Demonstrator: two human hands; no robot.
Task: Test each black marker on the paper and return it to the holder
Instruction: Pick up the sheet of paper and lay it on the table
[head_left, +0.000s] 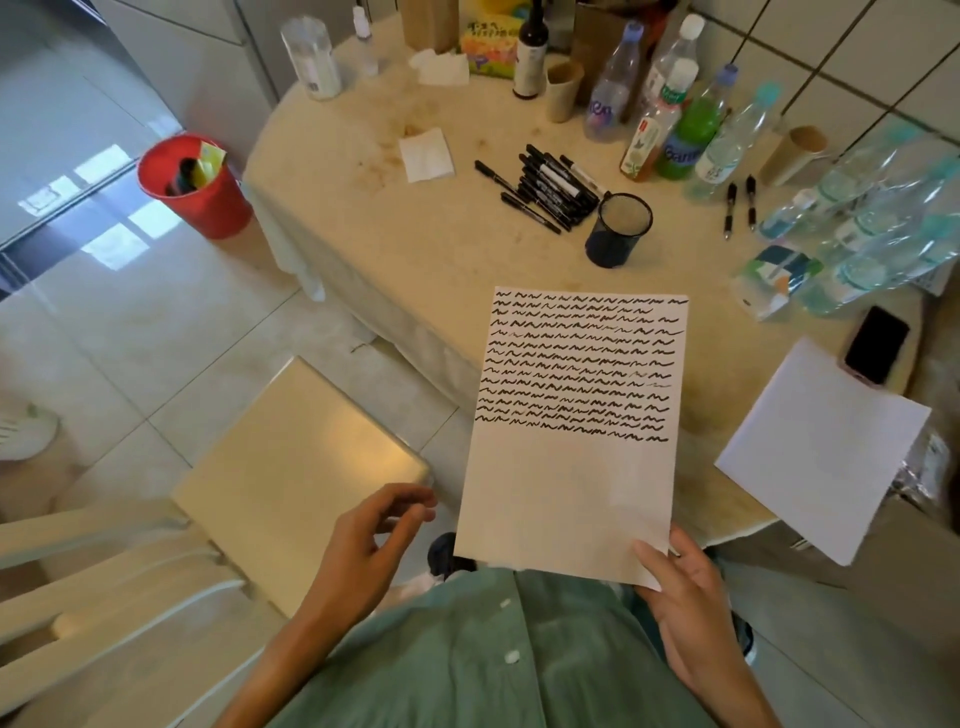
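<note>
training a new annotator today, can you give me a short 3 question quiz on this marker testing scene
1. True or false: the mesh holder already has markers standing in it.
2. Which hand grips the scribbled paper? A) left hand B) right hand C) both
3. Fill in: the pile of black markers lies on the table just to the ___ of the holder in the picture.

Key:
1. False; the holder looks empty and the markers lie loose on the tablecloth.
2. B; the right hand pinches the paper's lower right corner, while the left hand hovers off the paper holding nothing.
3. left
</note>
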